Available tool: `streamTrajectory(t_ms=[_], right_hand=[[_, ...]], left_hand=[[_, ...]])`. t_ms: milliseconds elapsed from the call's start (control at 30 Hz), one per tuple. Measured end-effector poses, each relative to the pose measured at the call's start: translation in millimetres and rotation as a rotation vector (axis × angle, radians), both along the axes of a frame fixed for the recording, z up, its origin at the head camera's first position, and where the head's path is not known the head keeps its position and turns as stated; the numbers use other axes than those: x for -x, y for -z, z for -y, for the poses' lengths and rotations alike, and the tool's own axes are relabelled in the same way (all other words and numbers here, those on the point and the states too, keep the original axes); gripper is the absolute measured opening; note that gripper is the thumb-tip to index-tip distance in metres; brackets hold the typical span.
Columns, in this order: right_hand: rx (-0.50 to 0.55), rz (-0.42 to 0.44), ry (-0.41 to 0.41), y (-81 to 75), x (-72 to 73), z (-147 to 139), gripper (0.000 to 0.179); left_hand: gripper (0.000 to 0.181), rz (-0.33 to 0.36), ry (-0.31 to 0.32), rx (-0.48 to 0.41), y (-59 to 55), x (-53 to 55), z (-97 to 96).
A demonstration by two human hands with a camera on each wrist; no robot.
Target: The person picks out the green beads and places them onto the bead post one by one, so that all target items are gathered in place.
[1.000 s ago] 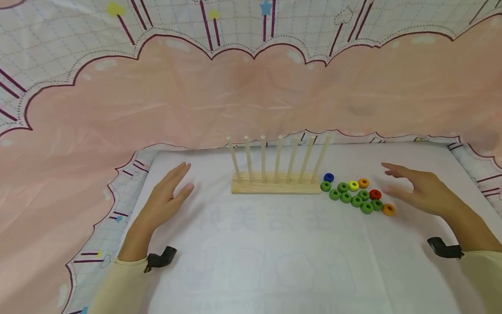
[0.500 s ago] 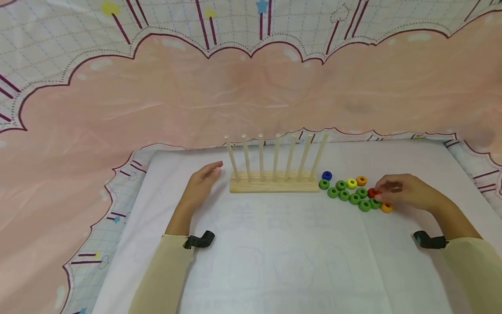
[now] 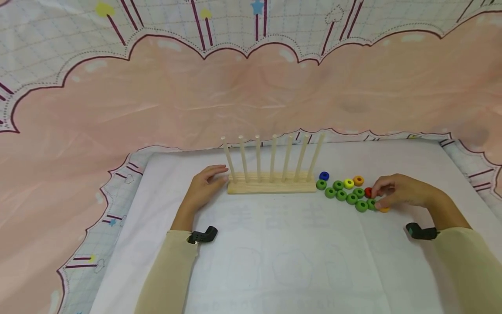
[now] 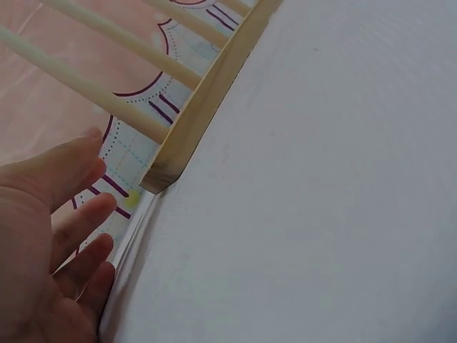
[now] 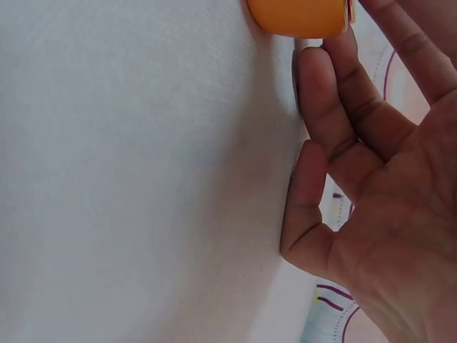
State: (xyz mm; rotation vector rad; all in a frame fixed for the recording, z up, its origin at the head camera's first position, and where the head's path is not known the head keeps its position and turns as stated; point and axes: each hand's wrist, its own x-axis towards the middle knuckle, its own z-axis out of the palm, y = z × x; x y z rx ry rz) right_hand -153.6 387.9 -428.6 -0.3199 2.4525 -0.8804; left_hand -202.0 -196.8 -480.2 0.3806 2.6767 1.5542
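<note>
A wooden rack (image 3: pixel 271 188) stands on the white surface, several upright pegs rising from its base. My left hand (image 3: pixel 204 188) is at its left end, fingers loosely bent; in the left wrist view a small gap parts the fingertips from the rack's end. Ring-shaped beads lie to the right of the rack: several green beads (image 3: pixel 351 199), a blue bead (image 3: pixel 323 175), a yellow bead (image 3: pixel 348 183) and an orange bead (image 3: pixel 358 180). My right hand (image 3: pixel 405 192) reaches over the right edge of this group, fingers curved beside a red bead (image 3: pixel 368 192), partly hiding another orange bead (image 5: pixel 300 16).
A white sheet (image 3: pixel 282 253) with faint lettering covers the work surface. Behind it hangs a peach and white patterned cloth (image 3: pixel 235 96), which also runs down the left side. Black wrist cameras (image 3: pixel 421 231) sit on both wrists.
My left hand has moved right, up to the rack's left end. My right hand has come left and down onto the right edge of the beads, its fingers curving more.
</note>
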Motion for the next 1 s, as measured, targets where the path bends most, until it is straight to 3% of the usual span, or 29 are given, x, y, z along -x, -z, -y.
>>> streamTrajectory(t_ms=[233,567,1000], right_hand=[[0.0,0.007,0.041,-0.7,1.5,0.1,0.031],[0.038,0.031,0.049,0.2,2.1,2.9,0.04],[-0.032,-0.057,0.005,-9.1,7.3,6.3,0.034]], left_hand=[[0.04,-0.04,0.039,0.072,-0.4,0.0,-1.3],[0.054,-0.081,0.132,0.293,4.0,1.2,-2.1],[0.053,-0.082,0.147,0.346,0.9,-1.8,-4.1]])
